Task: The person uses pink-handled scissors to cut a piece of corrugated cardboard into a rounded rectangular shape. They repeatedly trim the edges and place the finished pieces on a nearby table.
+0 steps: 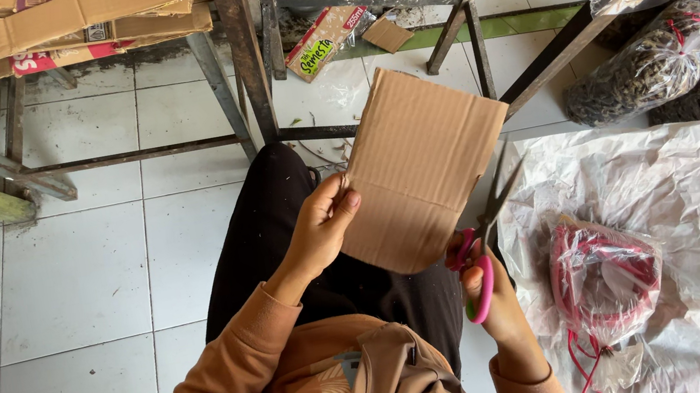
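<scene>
A brown corrugated cardboard sheet (420,161) is held upright over my lap. My left hand (322,225) pinches its left edge with thumb and fingers. My right hand (492,296) grips pink-and-green-handled scissors (483,245), whose dark blades open at the sheet's right edge, near its lower corner. My orange sleeves and black trousers fill the lower middle.
A rusty metal table frame (252,61) stands ahead, with flattened cardboard boxes (56,28) stacked at upper left. At right, crumpled clear plastic (650,175) covers a dark tub holding a bag of red string (605,277). Tied bags of dark dried goods (660,64) lie beyond. White tile floor (70,281) at left.
</scene>
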